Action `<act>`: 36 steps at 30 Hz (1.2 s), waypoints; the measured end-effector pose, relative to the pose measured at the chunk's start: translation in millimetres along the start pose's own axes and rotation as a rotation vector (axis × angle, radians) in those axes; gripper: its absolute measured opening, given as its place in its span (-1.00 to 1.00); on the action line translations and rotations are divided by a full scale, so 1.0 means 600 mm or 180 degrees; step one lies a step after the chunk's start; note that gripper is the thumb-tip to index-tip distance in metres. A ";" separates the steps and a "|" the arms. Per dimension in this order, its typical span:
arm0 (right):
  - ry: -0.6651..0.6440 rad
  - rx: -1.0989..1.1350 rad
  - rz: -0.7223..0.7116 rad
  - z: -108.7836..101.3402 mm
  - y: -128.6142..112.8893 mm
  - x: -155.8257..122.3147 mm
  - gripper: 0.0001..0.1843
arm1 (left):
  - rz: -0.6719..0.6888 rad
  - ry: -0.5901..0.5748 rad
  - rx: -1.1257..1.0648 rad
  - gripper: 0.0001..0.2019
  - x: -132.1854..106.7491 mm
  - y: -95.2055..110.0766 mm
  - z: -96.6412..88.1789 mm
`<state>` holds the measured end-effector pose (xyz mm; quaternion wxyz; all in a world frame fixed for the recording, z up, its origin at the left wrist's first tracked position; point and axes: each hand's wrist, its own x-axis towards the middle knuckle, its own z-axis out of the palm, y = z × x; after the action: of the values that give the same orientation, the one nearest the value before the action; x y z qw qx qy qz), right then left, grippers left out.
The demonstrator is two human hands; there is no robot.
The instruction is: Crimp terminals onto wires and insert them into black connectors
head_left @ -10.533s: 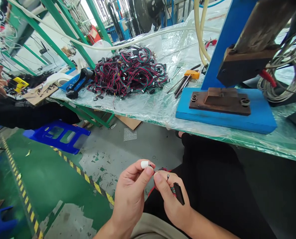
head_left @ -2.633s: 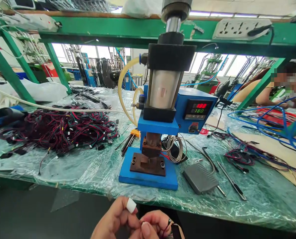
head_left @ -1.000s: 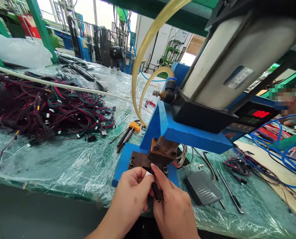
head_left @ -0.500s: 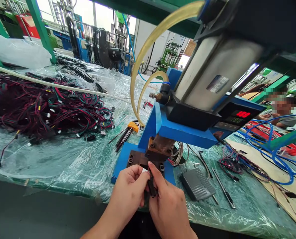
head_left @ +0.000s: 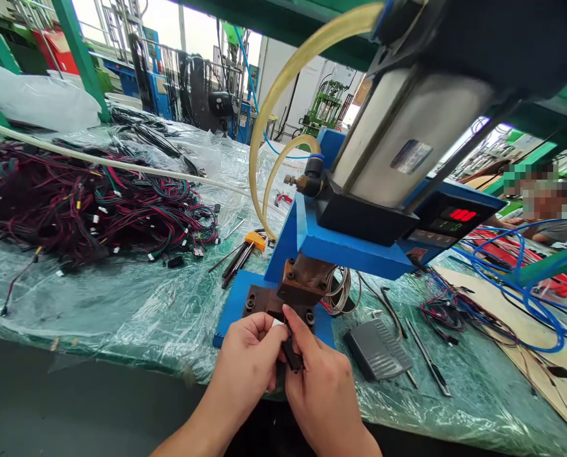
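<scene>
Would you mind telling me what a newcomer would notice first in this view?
Likely the blue press in the middle of the bench, its silver cylinder slanting up to the right. Just below it, the left hand and right hand pinch a small black connector at the die block. A big tangle of red-and-green wire harnesses lies at left.
</scene>
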<state>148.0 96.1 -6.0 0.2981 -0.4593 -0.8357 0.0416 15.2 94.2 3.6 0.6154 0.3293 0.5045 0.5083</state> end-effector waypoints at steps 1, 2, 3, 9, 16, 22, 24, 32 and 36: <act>-0.0010 -0.0041 0.0005 0.000 0.000 0.001 -0.32 | -0.0013 -0.0005 -0.0016 -0.70 0.000 -0.001 -0.001; -0.0008 -0.0088 0.0010 0.001 -0.001 0.001 -0.33 | -0.0015 -0.0017 -0.0030 -0.69 0.001 -0.002 -0.001; 0.0000 -0.0130 0.0008 0.002 -0.002 0.001 -0.34 | -0.0005 -0.0024 -0.0041 -0.69 0.001 -0.004 -0.001; 0.0090 -0.0017 -0.0023 0.006 0.000 0.001 -0.39 | 0.0042 -0.0085 -0.0062 -0.70 0.002 -0.012 -0.001; 0.0171 0.0029 -0.0194 0.004 0.007 0.000 -0.33 | 0.0006 -0.0091 -0.0014 -0.69 0.004 -0.008 -0.002; 0.0077 -0.0096 -0.0113 -0.002 -0.001 0.010 -0.37 | -0.0042 -0.0070 -0.0016 -0.68 0.006 -0.008 0.000; 0.0070 -0.0168 -0.0103 -0.002 -0.005 0.012 -0.41 | -0.0080 -0.0020 0.0000 -0.68 0.006 -0.006 0.000; 0.0155 -0.0588 -0.0189 0.006 -0.013 0.007 -0.45 | -0.0100 0.0047 0.0055 -0.67 -0.001 0.001 -0.001; 0.0101 -0.0267 -0.0094 0.011 -0.005 -0.004 -0.39 | 0.0004 -0.0014 0.0060 -0.66 -0.004 0.000 -0.002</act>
<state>143.1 93.5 -11.4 0.2924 -0.4597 -0.8386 -0.0052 14.1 91.8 3.6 0.6131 0.3365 0.5076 0.5031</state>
